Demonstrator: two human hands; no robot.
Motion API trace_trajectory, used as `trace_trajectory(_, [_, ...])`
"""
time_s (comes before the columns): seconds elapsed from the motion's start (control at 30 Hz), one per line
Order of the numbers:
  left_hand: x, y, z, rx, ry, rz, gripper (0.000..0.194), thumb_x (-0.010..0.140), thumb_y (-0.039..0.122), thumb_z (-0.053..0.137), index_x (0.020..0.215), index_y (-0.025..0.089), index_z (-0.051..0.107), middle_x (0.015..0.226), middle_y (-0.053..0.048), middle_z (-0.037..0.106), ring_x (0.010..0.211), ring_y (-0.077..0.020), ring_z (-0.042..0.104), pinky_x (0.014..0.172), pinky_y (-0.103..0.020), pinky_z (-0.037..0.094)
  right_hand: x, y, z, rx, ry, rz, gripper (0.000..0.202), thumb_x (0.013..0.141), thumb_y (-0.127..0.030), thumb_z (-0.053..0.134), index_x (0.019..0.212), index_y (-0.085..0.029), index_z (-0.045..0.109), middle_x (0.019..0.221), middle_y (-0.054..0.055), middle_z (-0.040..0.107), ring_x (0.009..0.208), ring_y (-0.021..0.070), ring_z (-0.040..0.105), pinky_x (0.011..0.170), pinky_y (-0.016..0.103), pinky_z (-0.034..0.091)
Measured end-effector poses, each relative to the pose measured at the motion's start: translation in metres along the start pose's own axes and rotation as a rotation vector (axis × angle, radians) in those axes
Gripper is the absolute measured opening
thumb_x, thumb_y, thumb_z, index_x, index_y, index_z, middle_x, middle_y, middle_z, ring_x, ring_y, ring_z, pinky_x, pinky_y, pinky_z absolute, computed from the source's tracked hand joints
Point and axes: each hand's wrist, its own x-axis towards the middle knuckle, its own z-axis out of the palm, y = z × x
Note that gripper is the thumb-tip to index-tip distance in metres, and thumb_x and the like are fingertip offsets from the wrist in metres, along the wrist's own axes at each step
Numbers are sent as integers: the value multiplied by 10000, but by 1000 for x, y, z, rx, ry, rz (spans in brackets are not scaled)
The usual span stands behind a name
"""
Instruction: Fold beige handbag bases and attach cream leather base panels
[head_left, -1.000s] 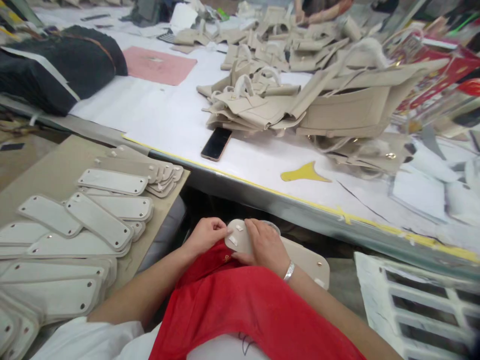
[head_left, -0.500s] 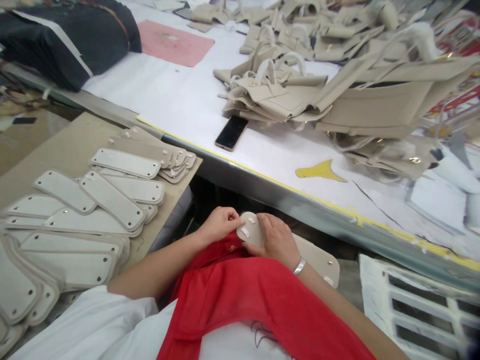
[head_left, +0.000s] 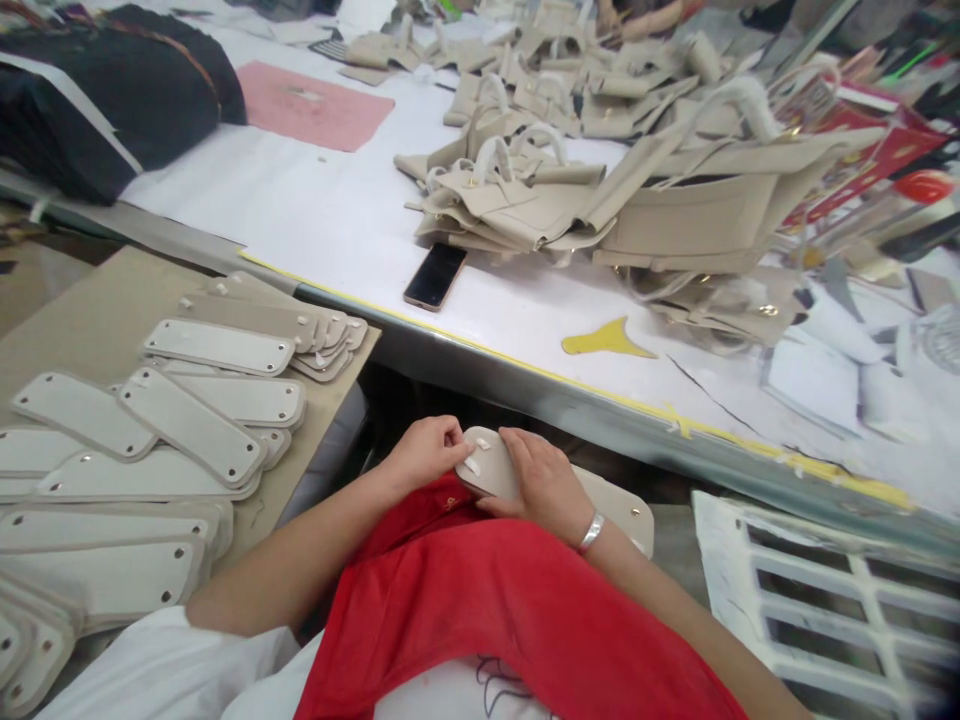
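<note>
Both hands (head_left: pixel 426 455) (head_left: pixel 553 485) touch a panel (head_left: pixel 493 472) clear of the table edge (head_left: pixel 525 378).

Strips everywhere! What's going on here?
Someone's right hand is gripping a beige strip, and the left hand is touching its rounded end, by two small white tabs. More strips lie in overlapping piles on the board to the left. Ahead, beige bags and a phone rest on the white table.

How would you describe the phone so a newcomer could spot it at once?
Find the white table. Between the beige bags and the table's near edge lies the phone. It is a dark rectangle, unlike the flared yellow piece to its right.
</note>
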Motion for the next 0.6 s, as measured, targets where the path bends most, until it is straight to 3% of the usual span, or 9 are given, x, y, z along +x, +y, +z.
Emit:
trace_trajectory(0.1, [4, 0, -4, 87, 9, 72, 200, 725, 356, 586, 803, 174, 558, 715, 5, 571, 615, -126, 520, 547, -237, 402, -22, 16, -10, 5, -14, -26, 833, 667, -565, 615, 1303, -98, 350, 1290, 181, 434, 1153, 304, 424, 956, 441, 364])
trace_trajectory(0.17, [6, 1, -7, 135, 33, 206, 306, 731, 329, 591, 992, 176, 544, 922, -43, 580, 805, -165, 557, 687, -278, 459, -37, 26, -15, 3, -3, -40, 802, 680, -553, 616, 1297, -109, 359, 1297, 175, 427, 1164, 294, 419, 968, 427, 360])
trace_trajectory(0.27, [8, 5, -8, 170, 9, 478, 402, 784, 262, 544, 1174, 192, 477, 1190, -85, 501, 1120, -204, 454, 957, -356, 379, -52, 37, -15, -12, 26, -37, 760, 707, -565, 588, 1280, -113, 379, 1277, 165, 448, 1146, 282, 435, 969, 419, 362])
trace_trajectory(0.33, [8, 5, -5, 176, -79, 593, 463, 783, 298, 569, 1219, 196, 450, 1256, -95, 466, 1188, -213, 400, 1022, -374, 322, -56, 40, -12, -17, 40, -28, 748, 712, -577, 578, 1269, -115, 391, 1260, 161, 464, 1129, 282, 447, 954, 422, 371])
trace_trajectory(0.47, [7, 2, 7, 189, -214, 608, 787, 641, 461, 709, 1286, 168, 367, 1283, -137, 430, 1197, -245, 388, 1021, -384, 331, -55, 41, -9, -6, 67, -19, 725, 713, -580, 573, 1253, -124, 410, 1243, 157, 478, 1117, 282, 453, 933, 424, 378])
trace_trajectory(0.6, [9, 2, 13, 178, -228, 558, 780, 625, 452, 723, 1265, 178, 371, 1244, -124, 441, 1159, -231, 416, 990, -363, 360, -55, 41, -11, 8, 78, -10, 721, 698, -566, 595, 1244, -130, 418, 1238, 151, 483, 1112, 276, 456, 929, 417, 373])
